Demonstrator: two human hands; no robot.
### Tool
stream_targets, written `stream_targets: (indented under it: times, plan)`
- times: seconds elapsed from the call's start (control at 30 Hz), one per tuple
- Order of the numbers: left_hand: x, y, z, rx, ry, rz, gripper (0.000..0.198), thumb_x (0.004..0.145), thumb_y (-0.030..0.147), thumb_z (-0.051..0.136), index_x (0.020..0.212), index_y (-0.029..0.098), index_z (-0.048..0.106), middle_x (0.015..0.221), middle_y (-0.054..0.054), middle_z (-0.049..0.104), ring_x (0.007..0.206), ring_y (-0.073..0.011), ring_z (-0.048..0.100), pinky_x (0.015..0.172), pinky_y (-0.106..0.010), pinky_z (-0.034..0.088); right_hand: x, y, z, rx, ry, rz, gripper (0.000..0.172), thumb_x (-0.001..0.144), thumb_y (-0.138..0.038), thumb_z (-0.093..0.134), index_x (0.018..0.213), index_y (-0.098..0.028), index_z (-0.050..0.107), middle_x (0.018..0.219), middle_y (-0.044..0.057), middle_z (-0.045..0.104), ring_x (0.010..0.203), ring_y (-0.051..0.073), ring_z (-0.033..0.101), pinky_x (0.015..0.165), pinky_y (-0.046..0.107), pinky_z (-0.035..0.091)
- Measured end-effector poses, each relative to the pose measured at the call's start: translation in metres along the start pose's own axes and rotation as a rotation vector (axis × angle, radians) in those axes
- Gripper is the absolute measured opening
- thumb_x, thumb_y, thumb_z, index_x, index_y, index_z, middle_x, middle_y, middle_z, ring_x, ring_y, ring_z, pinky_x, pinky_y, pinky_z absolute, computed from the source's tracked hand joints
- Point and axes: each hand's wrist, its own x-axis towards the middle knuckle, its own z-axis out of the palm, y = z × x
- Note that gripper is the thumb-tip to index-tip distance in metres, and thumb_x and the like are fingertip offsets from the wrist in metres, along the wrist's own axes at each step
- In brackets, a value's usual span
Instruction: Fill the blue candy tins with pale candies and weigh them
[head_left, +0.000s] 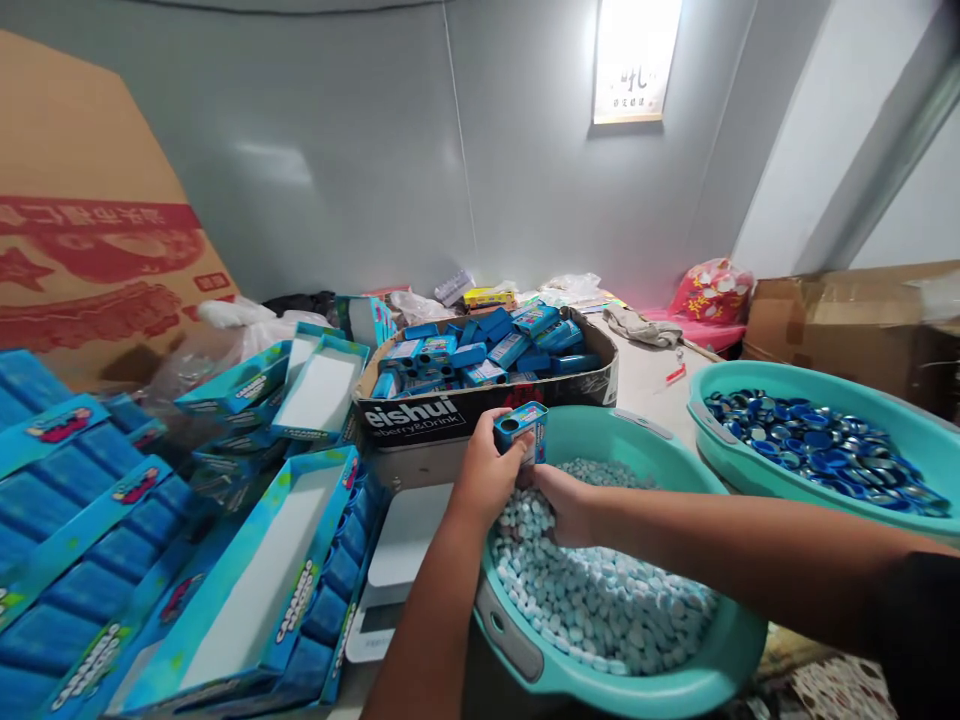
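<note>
My left hand (484, 470) grips a small blue candy container (531, 428) with a round hole in its top, held upright over the near-left rim of a turquoise tub (622, 690). Pale blue and white tablet candies (615, 600) heap up inside that tub. Just below the container, my right hand (566, 505) curls around a handful of these candies, its fingers partly hidden among them. Behind both hands, a cut-down cardboard box (480, 425) holds many similar blue containers (487, 350).
Left of the tub lies a white scale (412, 530). Printed display trays (255, 580), some filled with blue containers, crowd the left side. At right, a second turquoise tub (817, 385) holds shiny blue caps (825, 440). A large carton (97, 220) stands at far left.
</note>
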Motion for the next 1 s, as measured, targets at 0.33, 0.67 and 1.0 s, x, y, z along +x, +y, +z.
stream_targets:
  times: [0.33,0.67,1.0]
  plan:
    - [-0.004,-0.002,-0.005,0.092,-0.033,-0.098,0.043,0.082,0.037,0.063,0.120,0.020,0.055,0.109,-0.010,0.068,0.098,-0.0250,0.064,0.083,-0.036,0.047,-0.049,-0.028,-0.027,0.167,0.101,-0.042,0.015,0.081,-0.021,0.044,0.085,-0.014,0.056,0.061,0.004,0.059,0.052,0.014,0.059,0.045,0.019,0.046]
    - [-0.011,0.003,-0.010,0.144,-0.195,-0.024,0.037,0.078,0.037,0.063,0.112,0.021,0.061,0.097,-0.007,0.071,0.087,-0.0237,0.065,0.070,-0.030,0.045,-0.045,-0.087,0.015,0.355,-0.037,-0.370,0.014,0.080,-0.014,0.041,0.083,-0.013,0.054,0.064,0.005,0.057,0.046,0.008,0.050,0.040,0.014,0.040]
    - [-0.016,0.005,-0.007,0.106,-0.216,0.029,0.032,0.075,0.032,0.066,0.106,0.025,0.064,0.095,-0.002,0.071,0.086,-0.0214,0.064,0.072,-0.029,0.046,-0.032,-0.094,0.018,0.417,-0.171,-0.396,0.010,0.079,-0.015,0.043,0.083,-0.015,0.052,0.064,0.004,0.056,0.051,0.009,0.052,0.043,0.014,0.044]
